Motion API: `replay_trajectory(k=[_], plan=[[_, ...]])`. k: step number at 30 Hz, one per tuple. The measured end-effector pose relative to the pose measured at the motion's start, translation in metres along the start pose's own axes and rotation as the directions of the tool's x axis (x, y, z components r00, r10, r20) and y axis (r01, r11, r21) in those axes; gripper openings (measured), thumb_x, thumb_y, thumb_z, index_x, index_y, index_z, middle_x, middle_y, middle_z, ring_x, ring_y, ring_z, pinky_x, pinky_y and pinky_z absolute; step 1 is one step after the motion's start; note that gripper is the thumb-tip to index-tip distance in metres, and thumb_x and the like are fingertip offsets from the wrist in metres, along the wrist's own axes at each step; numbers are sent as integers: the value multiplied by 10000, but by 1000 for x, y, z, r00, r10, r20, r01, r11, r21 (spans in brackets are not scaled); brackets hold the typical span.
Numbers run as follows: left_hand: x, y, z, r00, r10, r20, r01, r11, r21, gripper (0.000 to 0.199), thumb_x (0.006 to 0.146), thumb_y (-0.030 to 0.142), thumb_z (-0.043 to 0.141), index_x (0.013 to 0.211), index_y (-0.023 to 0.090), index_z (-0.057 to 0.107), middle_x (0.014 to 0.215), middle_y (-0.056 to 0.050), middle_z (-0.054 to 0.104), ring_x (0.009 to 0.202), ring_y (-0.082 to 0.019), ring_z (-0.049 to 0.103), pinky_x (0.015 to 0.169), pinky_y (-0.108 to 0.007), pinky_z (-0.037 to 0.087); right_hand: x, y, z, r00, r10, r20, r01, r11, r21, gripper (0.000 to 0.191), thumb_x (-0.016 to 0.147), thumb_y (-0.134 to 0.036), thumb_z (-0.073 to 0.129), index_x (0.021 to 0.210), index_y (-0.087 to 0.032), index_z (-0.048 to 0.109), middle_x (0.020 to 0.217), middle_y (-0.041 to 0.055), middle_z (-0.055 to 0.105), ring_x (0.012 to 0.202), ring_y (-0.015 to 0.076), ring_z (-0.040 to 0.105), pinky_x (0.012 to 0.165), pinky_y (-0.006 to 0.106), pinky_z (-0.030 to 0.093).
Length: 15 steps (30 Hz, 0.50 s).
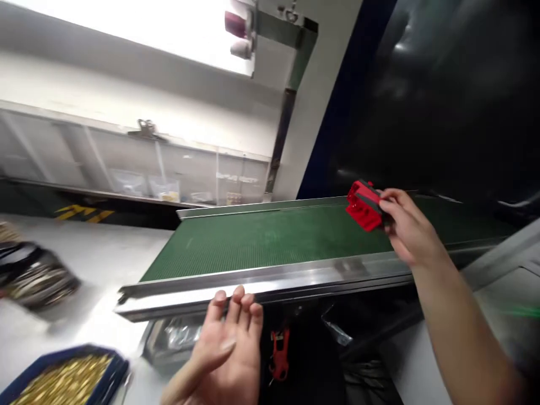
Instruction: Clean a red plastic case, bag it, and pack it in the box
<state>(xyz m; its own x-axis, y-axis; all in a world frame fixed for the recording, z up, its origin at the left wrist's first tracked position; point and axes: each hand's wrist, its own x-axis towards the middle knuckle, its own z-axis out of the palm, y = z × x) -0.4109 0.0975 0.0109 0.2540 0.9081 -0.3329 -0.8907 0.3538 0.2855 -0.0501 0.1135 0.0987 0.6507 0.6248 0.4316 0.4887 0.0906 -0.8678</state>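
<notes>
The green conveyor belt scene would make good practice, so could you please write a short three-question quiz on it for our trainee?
1. Multiple choice: What does the right hand hold above the green conveyor belt?
A) A clear bag
B) A red and dark part
C) A metal clip
2. True or false: The left hand is closed around a tool.
3. Fill in the blank: The blue bin at the lower left holds many small, ____-coloured pieces.

Key: 1. B; 2. False, it is open and empty; 3. gold.
</notes>
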Motion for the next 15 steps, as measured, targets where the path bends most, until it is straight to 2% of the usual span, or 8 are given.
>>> replay_trajectory(k=[1,2,4,6,8,10,12,15], plan=[[-7,-4,-2,998,-25,-57,25,1000,0,681,707,-33,581,1345,204,553,1247,-124,653,1260,-265,636,1122,-448,545,-39,-3,7,999,16,51,-22,994,106,160,921,-375,615,1050,-279,611,1043,-2,647,592,79,512,479,220,347],[-14,-9,-4,994,-42,-98,42,999,-8,687,698,-58,551,1334,204,545,1223,-120,656,1231,-250,654,1113,-449,555,-77,-4,14,996,67,66,-85,937,338,173,882,-345,692,1028,-280,624,919,-26,624,509,58,434,441,212,308],[-24,-15,-11,990,-41,-136,37,999,-35,663,699,-97,520,1288,208,551,1175,-104,657,1160,-211,686,1082,-413,577,-146,1,26,978,165,125,-206,734,647,158,872,-318,722,1006,-289,642,726,-60,573,466,67,433,476,203,406],[-33,-18,-20,990,-15,-143,8,999,-47,613,717,-122,527,1231,210,565,1131,-84,650,1097,-171,701,1040,-338,594,-201,11,38,945,256,202,-315,551,773,151,868,-322,728,1002,-300,661,841,-29,692,662,130,643,658,258,564],[-40,-20,-30,989,11,-147,-16,999,-39,560,739,-128,562,1187,206,575,1096,-69,640,1050,-144,702,993,-273,601,-242,26,49,892,373,256,-406,411,816,141,891,-352,706,1027,-316,695,1053,-13,757,956,203,718,854,372,605],[-46,-22,-42,990,31,-138,-33,999,-14,522,750,-118,612,1164,198,588,1083,-63,633,1027,-132,698,969,-238,596,-274,45,56,795,529,298,-499,289,817,163,917,-385,683,1065,-336,728,1136,-32,770,1076,226,711,933,434,591],[-48,-24,-56,991,53,-120,-49,998,36,509,743,-99,682,1150,199,610,1077,-54,634,1013,-125,690,953,-218,591,-300,64,59,653,657,376,-610,162,776,204,918,-419,687,1099,-345,748,1142,-38,785,1069,236,722,927,460,591],[-46,-28,-86,989,111,-101,-90,976,198,435,706,-33,817,1043,199,668,1039,-27,647,967,-110,674,891,-169,585,-334,89,58,461,696,551,-747,-31,664,303,864,-462,751,1142,-343,761,1182,-2,789,1039,271,740,878,491,601]])
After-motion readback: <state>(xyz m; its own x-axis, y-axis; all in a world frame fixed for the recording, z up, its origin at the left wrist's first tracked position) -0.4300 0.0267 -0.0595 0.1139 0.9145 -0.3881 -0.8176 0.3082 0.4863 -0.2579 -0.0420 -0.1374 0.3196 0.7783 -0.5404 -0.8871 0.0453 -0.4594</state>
